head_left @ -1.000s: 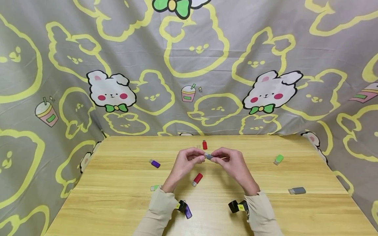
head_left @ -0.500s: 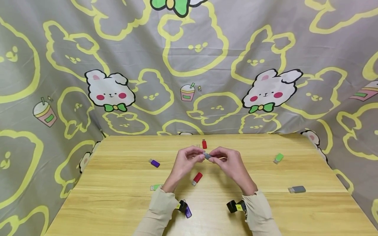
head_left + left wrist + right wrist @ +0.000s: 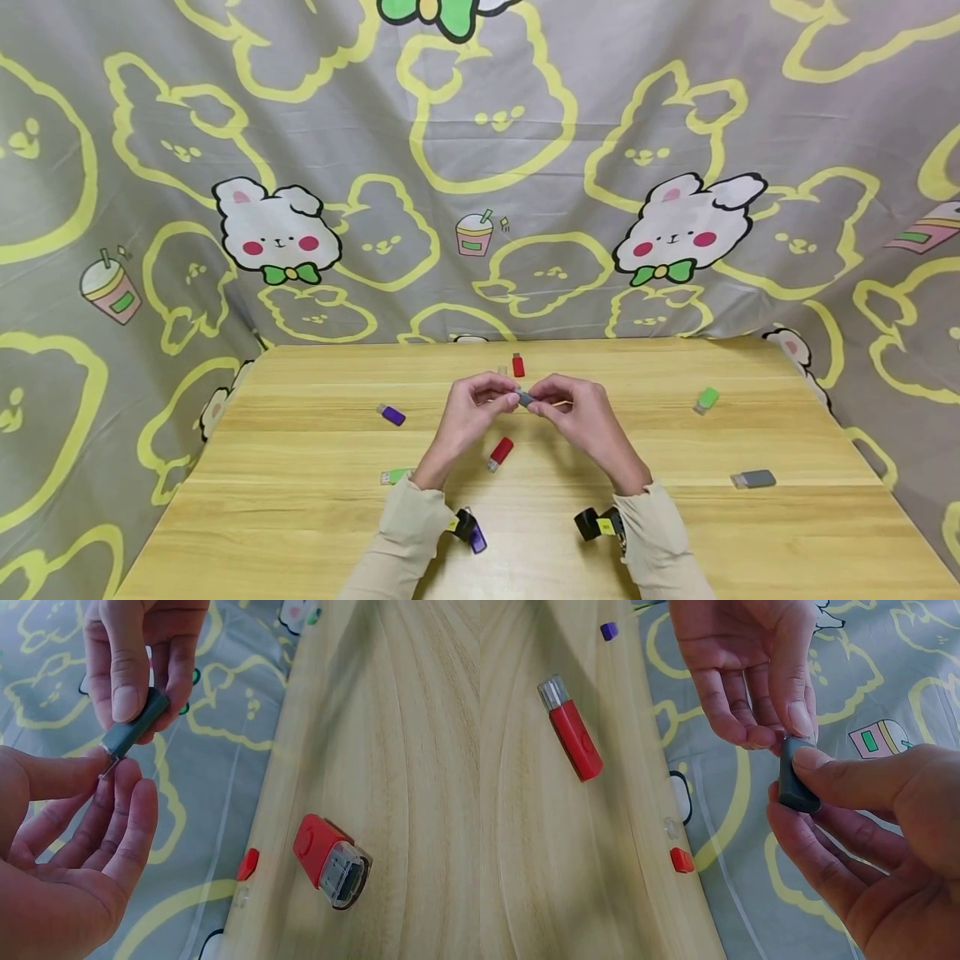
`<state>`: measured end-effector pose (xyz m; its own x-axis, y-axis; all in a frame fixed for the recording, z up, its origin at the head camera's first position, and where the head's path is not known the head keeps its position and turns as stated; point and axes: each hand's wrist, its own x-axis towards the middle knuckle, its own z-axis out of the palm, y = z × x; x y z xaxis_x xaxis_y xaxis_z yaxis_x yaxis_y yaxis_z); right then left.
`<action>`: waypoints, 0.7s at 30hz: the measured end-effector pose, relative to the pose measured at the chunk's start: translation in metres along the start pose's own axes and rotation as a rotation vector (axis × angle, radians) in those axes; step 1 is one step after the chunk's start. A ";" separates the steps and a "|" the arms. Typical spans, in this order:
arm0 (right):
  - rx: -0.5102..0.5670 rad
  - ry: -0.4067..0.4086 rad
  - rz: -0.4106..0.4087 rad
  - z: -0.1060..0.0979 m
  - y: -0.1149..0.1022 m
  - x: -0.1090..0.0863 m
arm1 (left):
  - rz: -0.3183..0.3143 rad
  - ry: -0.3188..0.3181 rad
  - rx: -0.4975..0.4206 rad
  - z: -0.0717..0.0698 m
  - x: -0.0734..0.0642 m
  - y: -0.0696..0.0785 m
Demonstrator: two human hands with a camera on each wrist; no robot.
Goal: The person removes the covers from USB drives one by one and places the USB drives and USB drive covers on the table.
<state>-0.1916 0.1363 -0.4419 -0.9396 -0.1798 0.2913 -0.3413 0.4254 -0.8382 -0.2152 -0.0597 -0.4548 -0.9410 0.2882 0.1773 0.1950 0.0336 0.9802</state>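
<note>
Currently, my right fingers (image 3: 847, 778) pinch the grey USB stick (image 3: 136, 724) above the worktop (image 3: 300, 517); my left fingers (image 3: 64, 778) pinch its clear end (image 3: 111, 762). A sharp tug could send it dropping.

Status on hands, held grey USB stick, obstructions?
Right hand pinches body of grey USB stick; left hand pinches its other end. Held off table. Nothing visibly in the way.

Both hands (image 3: 467, 410) (image 3: 592, 412) close together, each in a pinch grip
</note>
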 end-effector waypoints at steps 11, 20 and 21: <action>-0.003 -0.032 0.004 -0.003 0.001 0.000 | -0.017 0.023 0.004 -0.002 0.000 0.001; -0.035 -0.001 0.039 -0.028 0.013 -0.004 | 0.032 0.159 -0.018 -0.029 0.001 0.007; -0.032 0.002 0.034 -0.029 0.014 -0.005 | 0.025 0.147 -0.019 -0.030 0.002 0.007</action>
<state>-0.1926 0.1685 -0.4418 -0.9506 -0.1633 0.2639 -0.3099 0.4592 -0.8325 -0.2239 -0.0878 -0.4450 -0.9665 0.1453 0.2117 0.2153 0.0099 0.9765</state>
